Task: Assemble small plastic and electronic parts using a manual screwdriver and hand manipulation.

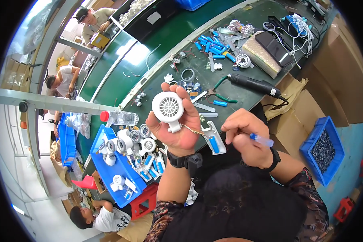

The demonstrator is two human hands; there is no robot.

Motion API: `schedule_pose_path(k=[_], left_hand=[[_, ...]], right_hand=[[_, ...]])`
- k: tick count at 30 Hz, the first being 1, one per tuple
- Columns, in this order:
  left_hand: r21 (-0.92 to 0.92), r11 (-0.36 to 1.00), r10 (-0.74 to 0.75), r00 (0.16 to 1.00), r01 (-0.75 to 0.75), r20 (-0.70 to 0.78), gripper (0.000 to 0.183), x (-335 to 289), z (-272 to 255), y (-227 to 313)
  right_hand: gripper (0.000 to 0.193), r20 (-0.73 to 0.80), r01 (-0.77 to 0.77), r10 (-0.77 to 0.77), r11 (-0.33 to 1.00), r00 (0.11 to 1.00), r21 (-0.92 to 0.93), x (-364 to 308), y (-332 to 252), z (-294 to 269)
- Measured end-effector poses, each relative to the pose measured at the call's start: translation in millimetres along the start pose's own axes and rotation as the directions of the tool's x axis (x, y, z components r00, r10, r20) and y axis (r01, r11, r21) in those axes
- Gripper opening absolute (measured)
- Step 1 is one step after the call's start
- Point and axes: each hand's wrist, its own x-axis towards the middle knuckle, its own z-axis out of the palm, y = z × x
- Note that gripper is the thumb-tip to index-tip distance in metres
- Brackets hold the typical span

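Observation:
My left hand [179,129] holds up a small white round fan housing [168,107] with a grille face, over the dark green workbench [165,76]. Thin wires run from the housing to a white handle half with a blue battery cell [213,139] lying beside my palm. My right hand [246,139] is closed around a small tool with a clear blue handle [262,140], its tip hidden behind the fingers, close to the wires.
A blue tray [117,169] of white fan parts sits at left, beside a clear bottle [121,117]. Loose blue battery cells [213,46], an electric screwdriver [254,84] and cutters lie farther back. A blue bin [322,150] of small parts stands at right. Other people work at left.

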Motion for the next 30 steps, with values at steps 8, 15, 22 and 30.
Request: schedule_pose_path(k=[8, 15, 22, 30], left_hand=[[-0.055, 0.998, 0.010, 0.999, -0.012, -0.052, 0.063, 3, 4, 3], [-0.050, 0.996, 0.067, 0.998, -0.068, -0.015, 0.057, 19, 12, 7], [0.395, 0.877, 0.327, 0.942, -0.272, -0.079, 0.050, 50, 19, -9], [0.679, 0.682, 0.396, 0.918, -0.272, -0.029, 0.047, 88, 12, -67]], right_hand=[[0.054, -0.027, 0.110, -0.109, 0.993, 0.994, 0.039, 16, 4, -11], [0.048, -0.210, -0.033, 0.040, 0.999, 0.977, 0.038, -8, 14, -42], [0.041, -0.361, -0.229, 0.215, 0.974, 0.907, 0.005, -41, 20, -86], [0.023, -0.300, -0.309, 0.262, 0.944, 0.917, -0.118, -17, 1, -93]])
